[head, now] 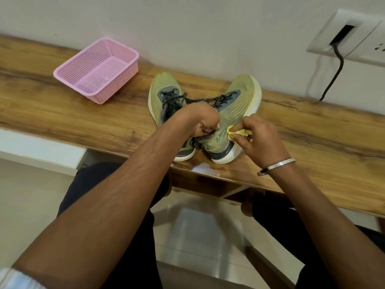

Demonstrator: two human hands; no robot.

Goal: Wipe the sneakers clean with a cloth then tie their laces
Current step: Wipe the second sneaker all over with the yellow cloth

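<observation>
Two green sneakers with dark untied laces stand on the wooden table (62, 113), toes pointing away from me. The left sneaker (162, 94) stands beside the right sneaker (239, 101), heels close together. My left hand (200, 119) grips the collar of the right sneaker near its heel. My right hand (260, 138) pinches a small yellow cloth (295, 132) bunched against the sneaker's outer side, by the printed logo. Most of the cloth is hidden under my fingers.
A pink plastic basket (98, 69) sits on the table at the back left. A wall socket plate (350, 36) with a black cable (335, 74) hangs at the right. The table's front edge runs just below the heels; my legs are under it.
</observation>
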